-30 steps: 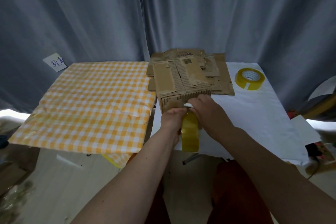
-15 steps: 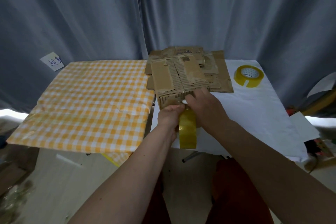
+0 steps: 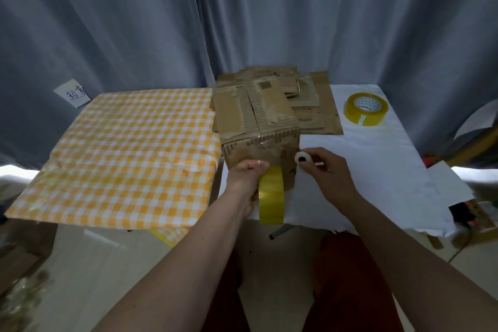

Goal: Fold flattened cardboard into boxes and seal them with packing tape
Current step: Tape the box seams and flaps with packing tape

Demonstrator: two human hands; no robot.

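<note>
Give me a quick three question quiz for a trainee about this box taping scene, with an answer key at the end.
1. True or false: the spare tape roll lies on the checked cloth.
2. Which hand grips the tape roll in use? A) left B) right C) neither
3. Fill in: the right hand holds a small white ____ object beside the box.

Key: 1. False, it lies on the white cloth. 2. A, the left hand. 3. Round.
</note>
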